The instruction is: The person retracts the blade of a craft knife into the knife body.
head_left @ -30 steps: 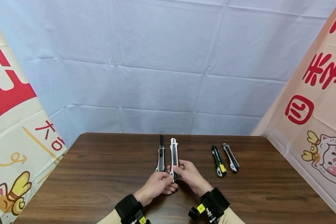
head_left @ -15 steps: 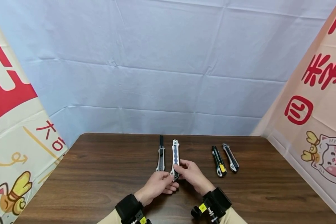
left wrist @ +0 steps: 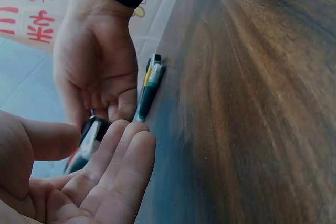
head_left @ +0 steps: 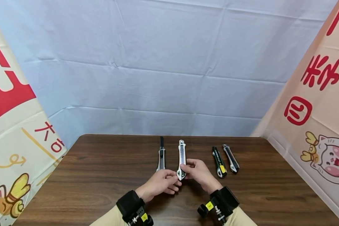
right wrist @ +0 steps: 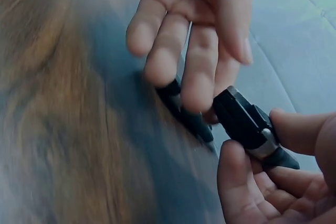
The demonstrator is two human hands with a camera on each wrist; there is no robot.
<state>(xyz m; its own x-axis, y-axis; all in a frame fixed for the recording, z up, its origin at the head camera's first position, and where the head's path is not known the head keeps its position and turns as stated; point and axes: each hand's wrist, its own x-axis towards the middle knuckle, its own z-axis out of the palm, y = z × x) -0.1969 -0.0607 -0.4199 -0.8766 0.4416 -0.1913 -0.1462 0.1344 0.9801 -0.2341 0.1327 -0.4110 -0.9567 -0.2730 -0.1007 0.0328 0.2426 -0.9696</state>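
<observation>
My right hand (head_left: 200, 173) pinches a silver-and-black utility knife (head_left: 182, 155) near its lower end, thumb on top, the blade end pointing away from me. My left hand (head_left: 160, 183) lies beside that lower end with its fingers loosely extended. In the left wrist view, thumb and fingers of the left hand (left wrist: 100, 182) stand apart, and the held knife shows beyond them. The right wrist view shows the knife's black end (right wrist: 244, 121) between the right thumb and fingers. A second grey utility knife (head_left: 161, 158) lies just past the left hand, its near end hidden.
To the right on the brown wooden table (head_left: 101, 175) lie a black-and-yellow utility knife (head_left: 218, 160) and a grey-black one (head_left: 230, 158), both slanted. A pale blue cloth (head_left: 158, 62) hangs behind the table's far edge. Printed banners (head_left: 308, 157) flank both sides.
The held utility knife has moved right, away from the grey one, with the right hand. The left fingers, which pinched its lower end, have let go.
</observation>
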